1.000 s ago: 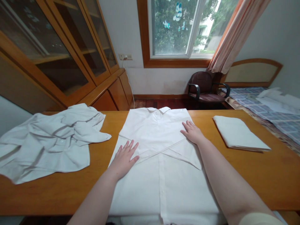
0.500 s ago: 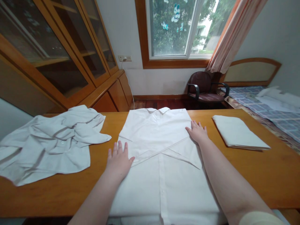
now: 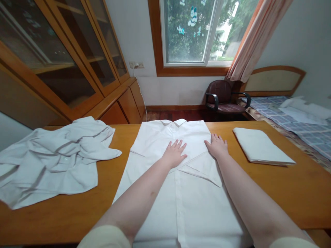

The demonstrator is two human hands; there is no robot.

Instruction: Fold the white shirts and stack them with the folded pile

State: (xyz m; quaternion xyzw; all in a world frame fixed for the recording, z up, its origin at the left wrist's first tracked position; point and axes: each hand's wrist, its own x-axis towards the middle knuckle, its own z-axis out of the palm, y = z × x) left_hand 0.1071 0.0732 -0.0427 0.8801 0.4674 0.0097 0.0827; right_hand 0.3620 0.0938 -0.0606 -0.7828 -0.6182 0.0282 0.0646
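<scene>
A white button-up shirt point(image 3: 160, 196) lies flat on the wooden table, its collar at the far edge and its sleeves crossed over the chest. Its lower end reaches the near edge of the table. My left hand point(image 3: 174, 154) rests on the chest with fingers spread, just above the crossed sleeves. At the shirt's right side, below the shoulder, my right hand point(image 3: 217, 146) lies flat with its fingers apart, partly over the cloth edge. Neither hand grips anything. My left forearm covers part of the shirt's lower left.
A crumpled white garment point(image 3: 64, 158) lies on the left of the table point(image 3: 281, 196). A neatly folded white cloth point(image 3: 262, 145) sits on the right. Beyond are a glass-door cabinet point(image 3: 100, 100), an armchair point(image 3: 222, 98) and a bed point(image 3: 284, 110).
My left hand has moved right, from the shirt's left edge onto the middle of the chest. My right hand has stayed at the right edge. The view has shifted slightly.
</scene>
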